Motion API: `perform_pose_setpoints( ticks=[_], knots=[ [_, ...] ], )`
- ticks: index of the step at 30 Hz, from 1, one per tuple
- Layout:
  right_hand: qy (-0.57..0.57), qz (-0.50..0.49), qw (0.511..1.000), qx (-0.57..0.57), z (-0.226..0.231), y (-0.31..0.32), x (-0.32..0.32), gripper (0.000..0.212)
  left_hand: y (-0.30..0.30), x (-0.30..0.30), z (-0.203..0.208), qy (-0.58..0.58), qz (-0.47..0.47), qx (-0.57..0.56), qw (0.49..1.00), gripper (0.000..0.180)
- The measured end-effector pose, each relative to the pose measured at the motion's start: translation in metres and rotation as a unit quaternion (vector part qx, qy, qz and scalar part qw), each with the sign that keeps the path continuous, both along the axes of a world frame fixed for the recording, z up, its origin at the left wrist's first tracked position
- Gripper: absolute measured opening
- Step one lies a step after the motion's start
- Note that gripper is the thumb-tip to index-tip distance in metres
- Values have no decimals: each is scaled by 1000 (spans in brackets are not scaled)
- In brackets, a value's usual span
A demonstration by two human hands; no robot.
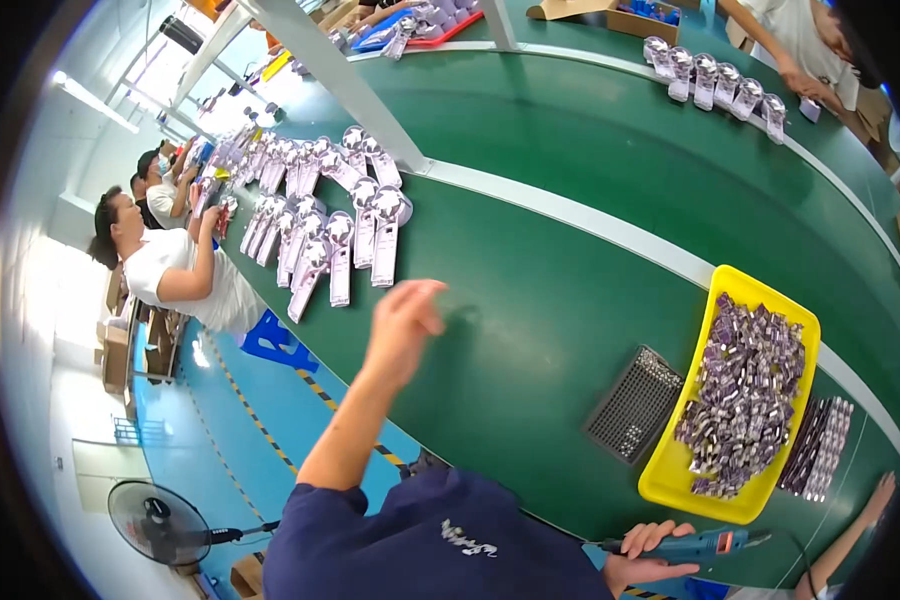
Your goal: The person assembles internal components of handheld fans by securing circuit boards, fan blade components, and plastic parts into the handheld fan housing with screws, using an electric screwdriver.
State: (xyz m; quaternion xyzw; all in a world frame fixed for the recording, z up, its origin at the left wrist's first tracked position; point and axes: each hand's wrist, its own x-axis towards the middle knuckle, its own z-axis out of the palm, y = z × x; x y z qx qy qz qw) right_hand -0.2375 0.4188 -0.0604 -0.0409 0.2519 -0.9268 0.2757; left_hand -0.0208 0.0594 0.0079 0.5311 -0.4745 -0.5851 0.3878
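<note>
My left hand is raised over the green table, its fingers loosely bent and apart, slightly blurred, with nothing visible in them. Nearest to it are pale lilac handheld devices with round silver heads, laid in rows at the left. At the lower right, my right hand is wrapped round a teal electric screwdriver, whose tip points right. Beyond that hand stands a yellow bin heaped with small shiny metal-and-purple parts. A dark perforated tray holding small silver pieces, apparently screws, sits left of the bin.
Strips of shiny parts lie right of the bin. A metal rail runs along the table, with a slanting post. Co-workers sit at the left and far right; another person's arm reaches in at the lower right. A fan stands lower left.
</note>
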Motion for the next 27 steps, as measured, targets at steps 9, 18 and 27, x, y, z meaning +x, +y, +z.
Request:
perform_pose_setpoints(
  ticks=[9, 18, 27],
  knots=[
    [-21, -35, 995, 95, -15, 3, -8, 64, -178, 99, -18, -569, 79, -400, 714, 69],
    [-38, -52, 994, 83, -24, 1, -2, 71, -243, 90, -70, -618, 9, -425, 662, 75],
    [4, -13, 992, 129, -14, 0, 8, 71, -153, 61, -19, -643, -42, -444, 623, 75]
  ],
)
